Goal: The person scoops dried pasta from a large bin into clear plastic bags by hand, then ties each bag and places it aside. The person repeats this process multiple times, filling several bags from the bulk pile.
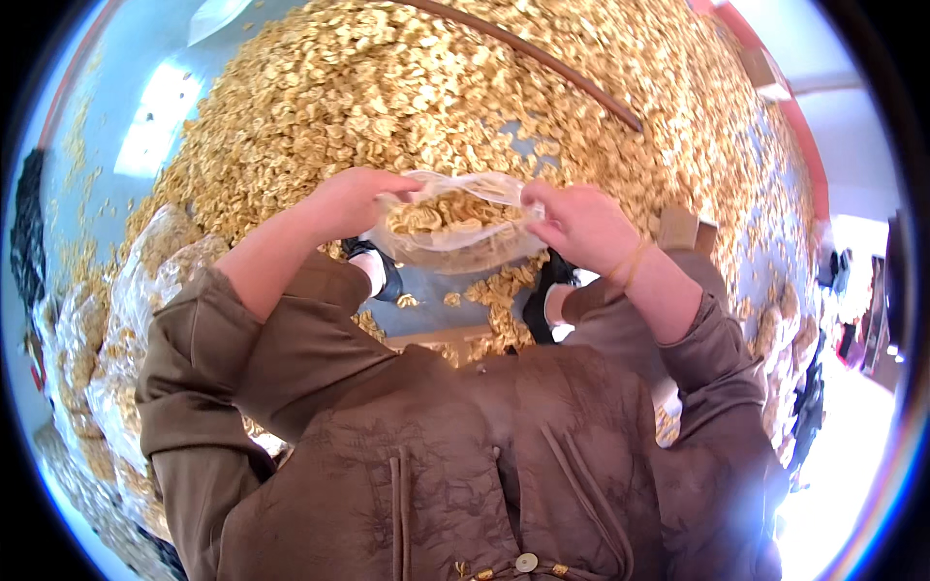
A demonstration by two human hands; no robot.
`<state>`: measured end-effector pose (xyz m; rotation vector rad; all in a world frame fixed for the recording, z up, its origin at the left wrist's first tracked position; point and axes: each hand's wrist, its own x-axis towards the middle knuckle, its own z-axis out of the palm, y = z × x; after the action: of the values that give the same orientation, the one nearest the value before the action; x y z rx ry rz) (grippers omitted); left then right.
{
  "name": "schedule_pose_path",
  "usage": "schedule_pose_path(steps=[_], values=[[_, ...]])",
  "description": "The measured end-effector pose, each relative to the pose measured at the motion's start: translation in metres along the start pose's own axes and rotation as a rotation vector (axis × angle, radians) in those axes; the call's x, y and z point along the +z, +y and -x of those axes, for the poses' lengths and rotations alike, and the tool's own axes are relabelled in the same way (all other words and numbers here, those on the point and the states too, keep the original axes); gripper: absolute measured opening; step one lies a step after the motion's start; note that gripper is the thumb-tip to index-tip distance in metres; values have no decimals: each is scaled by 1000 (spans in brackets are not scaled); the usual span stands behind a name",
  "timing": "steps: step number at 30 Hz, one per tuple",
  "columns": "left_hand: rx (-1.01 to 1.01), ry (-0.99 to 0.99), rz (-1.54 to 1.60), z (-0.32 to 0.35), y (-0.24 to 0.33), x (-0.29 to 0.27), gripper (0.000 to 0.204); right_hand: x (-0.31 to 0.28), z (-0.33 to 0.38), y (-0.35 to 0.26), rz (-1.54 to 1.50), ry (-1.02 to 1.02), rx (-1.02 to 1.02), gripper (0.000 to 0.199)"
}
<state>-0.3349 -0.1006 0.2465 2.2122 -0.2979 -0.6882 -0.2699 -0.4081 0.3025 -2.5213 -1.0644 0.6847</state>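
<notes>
A clear plastic bag (455, 232) partly filled with small golden-yellow pieces hangs between my two hands, its mouth stretched wide. My left hand (354, 198) grips the bag's left rim. My right hand (581, 223) pinches the right rim; a thin yellow band circles that wrist. Just beyond the bag spreads a huge heap of the same golden pieces (407, 87) on a blue floor. My brown sleeves and jacket fill the lower part of the view.
A long dark rod (542, 63) lies across the heap. Filled clear bags (126, 320) are stacked at my left. A small wooden block (683, 228) sits at the right. My dark shoes (373, 261) stand on the blue floor (426, 295) among scattered pieces.
</notes>
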Motion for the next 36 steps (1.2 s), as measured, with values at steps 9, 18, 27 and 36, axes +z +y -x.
schedule_pose_path(steps=[9,18,27,36], values=[[86,-105,-414,-33,22,52,56,82,-56,96,-39,181,-235,18],[-560,611,-36,-72,10,148,14,71,-53,83,-149,-385,394,16],[-373,933,183,47,118,55,18,-18,-77,26,-935,206,-153,27],[598,2094,-94,210,165,40,25,-109,-45,-242,-1015,358,-816,47]])
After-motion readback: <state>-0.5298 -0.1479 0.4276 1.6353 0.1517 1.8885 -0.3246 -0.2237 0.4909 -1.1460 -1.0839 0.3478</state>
